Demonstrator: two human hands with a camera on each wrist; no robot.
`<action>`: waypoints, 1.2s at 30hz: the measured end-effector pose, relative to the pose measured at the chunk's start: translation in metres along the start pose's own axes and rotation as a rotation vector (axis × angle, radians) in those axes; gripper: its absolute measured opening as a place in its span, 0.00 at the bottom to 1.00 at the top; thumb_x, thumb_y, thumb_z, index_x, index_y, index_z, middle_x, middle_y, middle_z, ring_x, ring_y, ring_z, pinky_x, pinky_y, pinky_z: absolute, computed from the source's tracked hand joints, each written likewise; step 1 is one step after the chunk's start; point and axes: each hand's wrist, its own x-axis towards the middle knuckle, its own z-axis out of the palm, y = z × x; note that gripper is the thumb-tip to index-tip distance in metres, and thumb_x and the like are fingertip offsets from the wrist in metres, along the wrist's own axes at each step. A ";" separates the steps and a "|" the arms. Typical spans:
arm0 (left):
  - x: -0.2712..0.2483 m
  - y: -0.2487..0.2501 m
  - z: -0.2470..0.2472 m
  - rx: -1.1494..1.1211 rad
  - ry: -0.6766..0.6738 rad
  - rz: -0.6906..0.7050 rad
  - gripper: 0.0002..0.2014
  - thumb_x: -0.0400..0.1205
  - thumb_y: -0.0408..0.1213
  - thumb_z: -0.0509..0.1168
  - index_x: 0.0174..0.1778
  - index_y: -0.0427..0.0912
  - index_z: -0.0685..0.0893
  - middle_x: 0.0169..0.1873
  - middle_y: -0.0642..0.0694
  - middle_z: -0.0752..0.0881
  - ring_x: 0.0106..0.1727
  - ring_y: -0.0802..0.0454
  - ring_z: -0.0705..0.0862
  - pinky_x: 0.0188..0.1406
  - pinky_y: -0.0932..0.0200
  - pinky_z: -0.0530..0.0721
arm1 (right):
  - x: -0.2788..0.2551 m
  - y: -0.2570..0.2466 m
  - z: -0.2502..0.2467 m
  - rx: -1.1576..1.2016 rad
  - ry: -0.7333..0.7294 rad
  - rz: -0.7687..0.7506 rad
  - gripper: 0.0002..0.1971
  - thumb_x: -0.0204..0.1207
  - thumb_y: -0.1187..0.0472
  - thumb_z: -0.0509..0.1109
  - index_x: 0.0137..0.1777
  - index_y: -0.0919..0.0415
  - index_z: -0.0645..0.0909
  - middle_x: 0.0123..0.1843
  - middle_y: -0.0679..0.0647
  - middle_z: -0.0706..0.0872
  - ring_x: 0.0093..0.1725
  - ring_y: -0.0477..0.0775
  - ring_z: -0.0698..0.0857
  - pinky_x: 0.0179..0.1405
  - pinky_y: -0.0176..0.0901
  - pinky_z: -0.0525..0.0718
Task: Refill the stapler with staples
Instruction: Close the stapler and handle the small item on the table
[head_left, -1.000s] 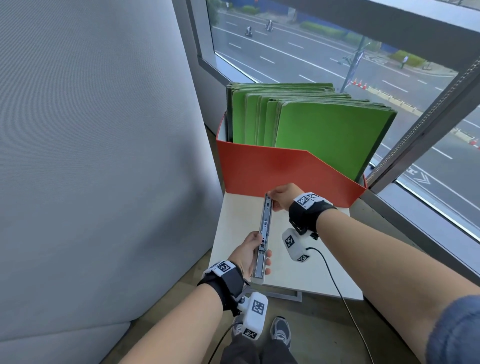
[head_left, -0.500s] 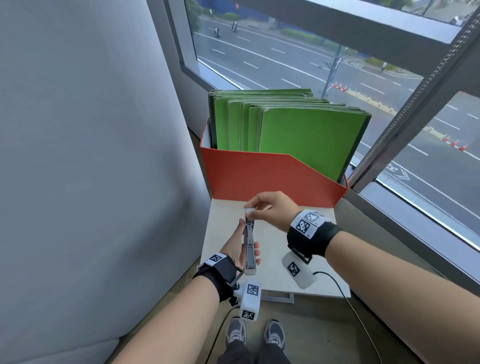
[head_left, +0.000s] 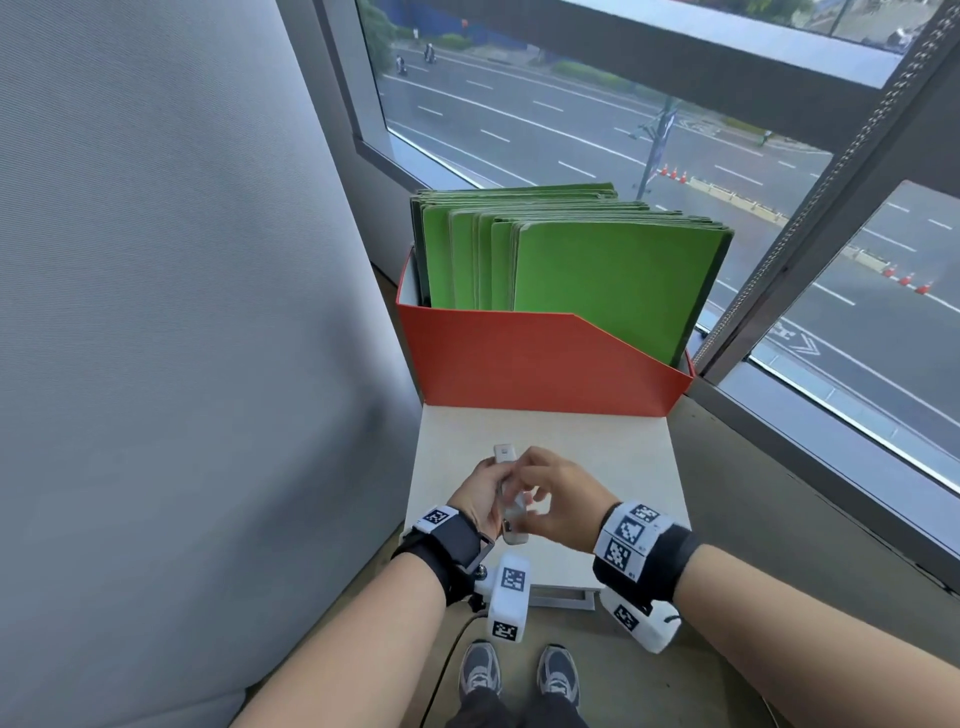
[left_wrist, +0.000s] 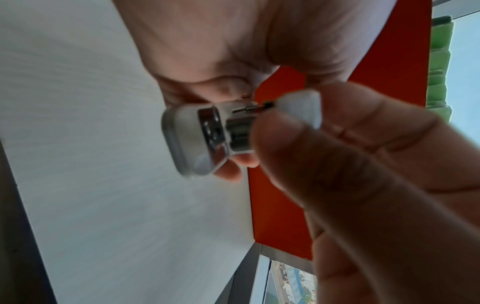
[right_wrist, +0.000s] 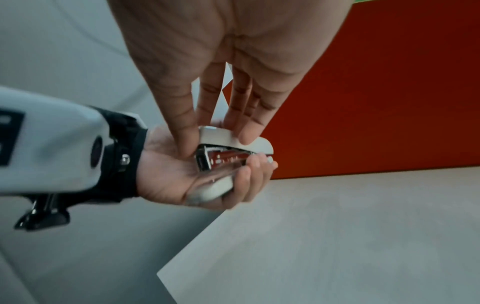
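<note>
A small white and grey stapler (head_left: 503, 454) is held above the near part of the white table (head_left: 597, 452). My left hand (head_left: 475, 499) cradles its base in the palm, fingers curled round it (right_wrist: 244, 179). My right hand (head_left: 558, 506) comes from above and pinches the top cover (right_wrist: 233, 142) between thumb and fingers. The cover stands a little apart from the base, and the metal staple channel (right_wrist: 223, 158) shows in the gap. In the left wrist view the stapler's (left_wrist: 192, 142) rear end faces the camera. No loose staples are in sight.
A red file box (head_left: 545, 364) full of green folders (head_left: 597, 260) stands at the table's far edge. A grey padded partition (head_left: 156, 312) rises close on the left. Window frames and a sill (head_left: 779, 467) run along the right. My shoes (head_left: 519, 670) show below.
A second ago the stapler lay swung out flat and long between my hands. It has since been folded together, and both hands have drawn nearer to my body.
</note>
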 end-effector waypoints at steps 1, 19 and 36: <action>0.000 0.000 -0.001 -0.003 -0.004 0.010 0.12 0.77 0.34 0.67 0.55 0.44 0.76 0.28 0.44 0.83 0.27 0.47 0.84 0.30 0.55 0.81 | -0.002 0.003 0.004 0.013 0.019 0.008 0.08 0.64 0.62 0.79 0.43 0.57 0.86 0.48 0.53 0.80 0.41 0.52 0.82 0.45 0.44 0.86; 0.005 -0.008 -0.003 0.130 0.041 0.112 0.18 0.77 0.33 0.70 0.61 0.46 0.75 0.50 0.33 0.86 0.47 0.38 0.88 0.45 0.41 0.88 | -0.010 0.032 0.037 0.820 0.070 0.644 0.11 0.74 0.63 0.74 0.54 0.62 0.79 0.43 0.64 0.86 0.34 0.56 0.87 0.44 0.51 0.90; 0.044 0.058 -0.048 0.958 0.304 0.187 0.17 0.81 0.47 0.59 0.53 0.39 0.86 0.52 0.36 0.90 0.52 0.38 0.88 0.56 0.51 0.84 | 0.095 0.021 0.049 0.692 0.067 0.709 0.04 0.70 0.66 0.73 0.44 0.65 0.84 0.36 0.58 0.85 0.39 0.58 0.84 0.51 0.58 0.88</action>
